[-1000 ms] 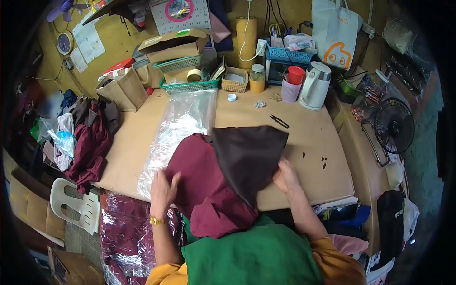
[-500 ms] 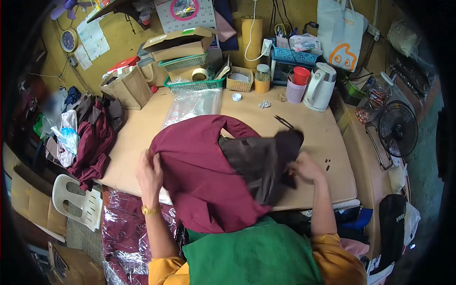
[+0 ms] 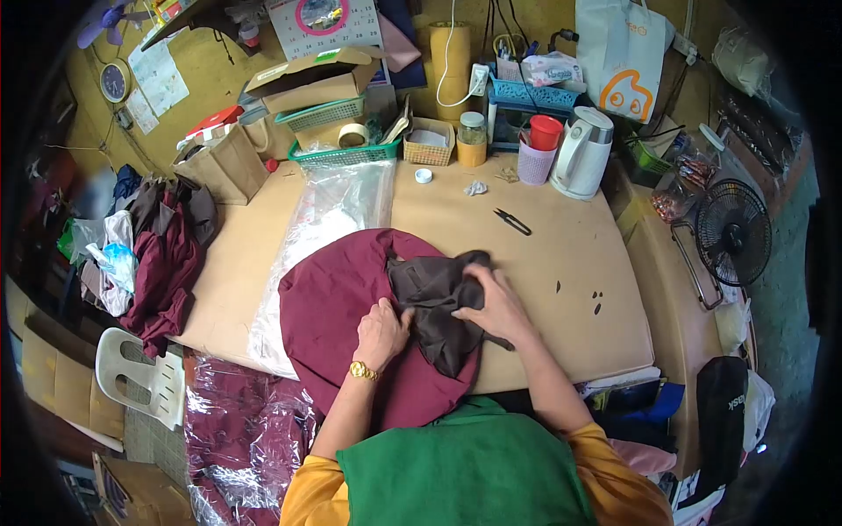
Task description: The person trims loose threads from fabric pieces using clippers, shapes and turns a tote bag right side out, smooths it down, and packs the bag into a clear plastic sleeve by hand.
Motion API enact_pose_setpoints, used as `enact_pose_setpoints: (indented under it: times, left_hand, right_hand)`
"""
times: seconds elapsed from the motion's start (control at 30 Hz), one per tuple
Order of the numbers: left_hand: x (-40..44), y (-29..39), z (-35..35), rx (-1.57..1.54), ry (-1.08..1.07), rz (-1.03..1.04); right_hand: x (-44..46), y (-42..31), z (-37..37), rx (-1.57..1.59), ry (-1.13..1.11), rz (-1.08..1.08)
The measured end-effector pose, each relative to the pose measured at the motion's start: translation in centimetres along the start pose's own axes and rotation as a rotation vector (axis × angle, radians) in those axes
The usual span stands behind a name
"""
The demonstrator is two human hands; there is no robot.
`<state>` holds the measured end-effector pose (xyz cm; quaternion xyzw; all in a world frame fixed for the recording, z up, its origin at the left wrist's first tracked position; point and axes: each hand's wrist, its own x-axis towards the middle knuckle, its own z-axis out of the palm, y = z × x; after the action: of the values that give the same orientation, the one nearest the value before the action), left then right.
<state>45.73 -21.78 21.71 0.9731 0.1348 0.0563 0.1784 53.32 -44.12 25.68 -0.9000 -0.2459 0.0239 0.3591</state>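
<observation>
The person at the bench (image 3: pixel 579 254), whose top is plain tan, has a rounded, smooth maroon cloth (image 3: pixel 329 285) spread near the front edge, its lower part close against the green garment (image 3: pixel 465 473) they wear. On its right side lies a crumpled dark brown cloth (image 3: pixel 425 280), bunched in folds between the two hands.

The left hand (image 3: pixel 383 335), with a gold-coloured wristwatch (image 3: pixel 363 372) behind it, lies knuckles up where the maroon meets the brown, fingers curled and pressed together; I can't tell whether any fabric is pinched beneath them. The right hand (image 3: pixel 491 302) arches over the far side of the brown cloth, thumb and fingers closed about a gathered fold.

Under the maroon cloth's left side runs a long, clear plastic sheet (image 3: pixel 346 197), reaching back towards a green plastic basket (image 3: pixel 342 159). Beyond the right hand, well apart from it, lies a pair of small black snips (image 3: pixel 513 222), with a scrap of crumpled white material (image 3: pixel 476 188) and a round white cap (image 3: pixel 424 176) further back. At the rear right a white electric kettle (image 3: pixel 581 159) stands upright just beside a lilac plastic holder (image 3: pixel 535 165) with a red cup (image 3: pixel 545 133) in its top.
</observation>
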Motion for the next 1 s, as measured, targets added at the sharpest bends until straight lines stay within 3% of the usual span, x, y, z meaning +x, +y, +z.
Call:
enact_pose_setpoints:
  times: [0.03, 0.1, 0.13, 0.2, 0.23, 0.4, 0.53, 0.6, 0.67, 0.7, 0.73, 0.77, 0.8, 0.87, 0.93, 1.0]
  left_hand:
    - [0.6, -0.8, 0.6, 0.01, 0.006, -0.026]
    - [1.3, -1.6, 1.0, 0.004, 0.06, -0.044]
    - [1.3, -1.7, 1.0, 0.005, 0.057, -0.049]
    - [1.3, -1.7, 1.1, 0.036, 0.074, -0.012]
    - [1.3, -1.4, 0.8, 0.046, 0.091, 0.002]
    - [1.5, -0.7, -0.1, 0.112, -0.092, -0.042]
    - [2.1, -0.7, 0.0, 0.135, -0.125, 0.02]
    - [2.6, -1.9, 0.5, 0.157, -0.132, 0.011]
    - [3.2, -4.6, 2.0, 0.093, -0.034, 0.104]
    - [2.6, -4.1, 0.9, 0.098, -0.026, 0.096]
    - [1.8, -2.6, -1.3, -0.094, 0.089, 0.116]
    - [1.1, -1.1, -3.4, -0.285, 0.202, 0.142]
    - [0.6, 0.2, -4.8, -0.281, 0.207, 0.147]
    - [-0.8, 2.7, -7.1, -0.52, 0.261, 0.368]
    - [-1.9, 5.9, -9.3, -0.522, 0.113, 0.312]
    - [-2.9, 8.0, -10.9, -0.438, 0.036, 0.484]
  right_hand:
    - [0.6, 0.9, 0.6, 0.002, -0.002, -0.004]
    - [2.4, 2.9, 2.3, 0.444, -0.126, -0.011]
    - [2.8, 3.4, 2.6, 0.446, -0.131, -0.01]
    - [2.8, 4.5, 3.4, 0.981, 0.005, 0.164]
    - [3.0, 4.9, 3.6, 1.054, 0.001, 0.144]
    - [3.2, 5.7, 3.6, 1.09, -0.007, 0.234]
    - [2.6, 3.5, 2.0, 0.779, 0.015, 0.213]
    - [1.7, 0.5, 0.8, 0.389, 0.353, -0.204]
    - [0.5, -1.4, 0.4, 0.404, 0.264, -0.198]
    - [-0.2, -1.7, 0.9, 0.678, 0.124, -0.132]
    - [-0.7, -2.0, 1.3, 0.946, -0.019, -0.063]
    - [-0.7, -2.8, 2.6, 1.357, -0.059, -0.22]
    - [-1.3, -3.4, 3.9, 1.67, -0.143, -0.123]
    - [-1.9, -2.9, 4.9, 1.727, -0.405, 0.144]
    - [-1.7, -3.5, 4.6, 1.762, -0.437, 0.121]
    - [-1.3, -2.9, 4.9, 1.75, -0.41, 0.111]
